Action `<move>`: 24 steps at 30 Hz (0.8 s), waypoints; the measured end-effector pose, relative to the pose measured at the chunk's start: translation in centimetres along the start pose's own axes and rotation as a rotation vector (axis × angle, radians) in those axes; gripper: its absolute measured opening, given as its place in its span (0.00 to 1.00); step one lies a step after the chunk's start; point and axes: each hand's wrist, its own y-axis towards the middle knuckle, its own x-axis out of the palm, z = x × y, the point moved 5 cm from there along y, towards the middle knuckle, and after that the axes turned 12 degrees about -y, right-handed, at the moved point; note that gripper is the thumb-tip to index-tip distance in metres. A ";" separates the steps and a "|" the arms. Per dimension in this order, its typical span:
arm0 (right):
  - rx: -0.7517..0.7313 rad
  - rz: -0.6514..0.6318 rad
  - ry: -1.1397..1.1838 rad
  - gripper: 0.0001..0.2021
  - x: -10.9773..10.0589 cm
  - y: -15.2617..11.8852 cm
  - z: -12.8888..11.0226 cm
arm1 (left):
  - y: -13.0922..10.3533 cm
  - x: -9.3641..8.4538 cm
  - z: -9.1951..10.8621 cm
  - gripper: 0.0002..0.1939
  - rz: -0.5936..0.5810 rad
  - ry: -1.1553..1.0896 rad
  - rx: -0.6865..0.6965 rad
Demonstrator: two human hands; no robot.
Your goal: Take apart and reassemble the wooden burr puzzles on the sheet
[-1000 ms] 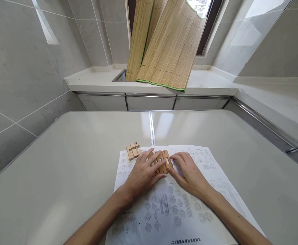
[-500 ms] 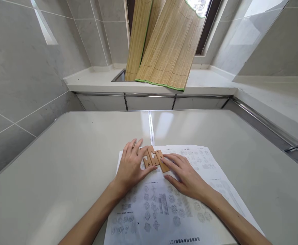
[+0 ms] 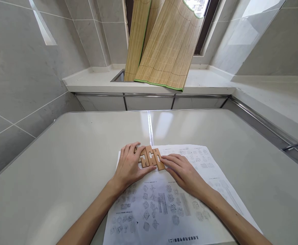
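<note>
Several flat wooden puzzle pieces (image 3: 151,161) lie side by side in a row, with cut-out notches and dark numerals on them. The rightmost piece (image 3: 160,166) bears a "2" and sits against its neighbour. My left hand (image 3: 127,164) curves round the left part of the row, its fingers on the far side and its thumb along the near edge; it hides the leftmost pieces in part. At the other end, my right hand (image 3: 187,173) has its fingertips and thumb against the right edge of the "2" piece. Under everything is a printed paper sheet (image 3: 159,200) with small diagrams.
The sheet lies on a glossy pale table (image 3: 49,170) with a seam (image 3: 150,127) down its middle. Beyond stand a white ledge (image 3: 87,81) and a hanging bamboo blind (image 3: 164,51) at the window. Grey tiled walls (image 3: 23,68) flank the table.
The rightmost piece has moved left and a little away from me, closer to the row. My right hand moved with it, and my left fingers have drawn in over the pieces.
</note>
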 end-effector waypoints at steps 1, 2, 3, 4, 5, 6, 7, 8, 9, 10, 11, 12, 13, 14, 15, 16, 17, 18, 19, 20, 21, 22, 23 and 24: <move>-0.008 -0.009 0.001 0.22 0.1 0.0 0.0 | 0.0 0.0 0.1 0.38 -0.003 0.006 0.006; -0.019 -0.016 0.003 0.23 0.2 -0.1 0.0 | 0.0 0.0 0.1 0.38 -0.008 0.014 0.013; -0.032 -0.023 0.004 0.24 0.3 -0.1 -0.1 | 0.0 -0.1 0.2 0.38 -0.013 0.023 0.022; -0.043 -0.029 0.005 0.25 0.4 -0.2 -0.1 | 0.0 -0.1 0.3 0.37 -0.018 0.033 0.032; -0.053 -0.035 0.005 0.26 0.5 -0.2 -0.1 | 0.0 -0.1 0.4 0.36 -0.027 0.040 0.047; -0.062 -0.041 0.004 0.27 0.6 -0.2 -0.1 | 0.1 -0.1 0.5 0.35 -0.041 0.043 0.067; -0.069 -0.051 0.002 0.28 0.7 -0.3 -0.1 | 0.1 -0.1 0.7 0.34 -0.059 0.044 0.092; -0.075 -0.061 0.000 0.29 0.7 -0.3 -0.2 | 0.1 -0.1 0.9 0.34 -0.081 0.040 0.121; -0.081 -0.072 -0.004 0.30 0.7 -0.3 -0.2 | 0.0 0.0 1.1 0.33 -0.103 0.034 0.152; -0.087 -0.082 -0.007 0.30 0.7 -0.3 -0.2 | 0.0 0.0 1.3 0.33 -0.123 0.024 0.181; -0.093 -0.093 -0.011 0.31 0.7 -0.3 -0.3 | 0.0 0.1 1.5 0.33 -0.139 0.015 0.205; -0.099 -0.104 -0.015 0.31 0.7 -0.3 -0.4 | -0.1 0.1 1.6 0.34 -0.149 0.006 0.220; -0.105 -0.114 -0.018 0.31 0.6 -0.2 -0.5 | -0.1 0.1 1.7 0.34 -0.154 -0.001 0.228; -0.110 -0.124 -0.021 0.31 0.5 -0.2 -0.6 | -0.1 0.2 1.8 0.34 -0.156 -0.008 0.231; -0.116 -0.135 -0.021 0.31 0.5 -0.1 -0.8 | -0.1 0.2 1.8 0.34 -0.153 -0.016 0.227; -0.121 -0.140 -0.021 0.31 0.5 -0.1 -0.9 | -0.1 0.2 1.8 0.33 -0.145 -0.024 0.220; -0.125 -0.139 -0.020 0.31 0.4 -0.1 -0.9 | -0.1 0.2 1.8 0.32 -0.137 -0.031 0.212; -0.126 -0.132 -0.019 0.31 0.4 -0.1 -1.0 | 0.0 0.2 1.7 0.31 -0.128 -0.037 0.203; -0.125 -0.122 -0.017 0.31 0.3 0.0 -1.0 | 0.0 0.3 1.6 0.30 -0.121 -0.040 0.194; -0.122 -0.111 -0.015 0.30 0.2 0.0 -1.0 | 0.0 0.3 1.5 0.30 -0.114 -0.040 0.186; -0.117 -0.101 -0.014 0.30 0.2 0.0 -1.0 | 0.0 0.3 1.4 0.30 -0.110 -0.039 0.180; -0.109 -0.094 -0.014 0.29 0.1 0.0 -0.9 | 0.0 0.4 1.3 0.30 -0.108 -0.037 0.175; -0.102 -0.092 -0.011 0.28 0.1 0.0 -0.9 | 0.0 0.4 1.2 0.30 -0.107 -0.036 0.168; -0.093 -0.092 -0.007 0.28 0.0 -0.1 -0.8 | 0.0 0.4 1.0 0.30 -0.106 -0.032 0.161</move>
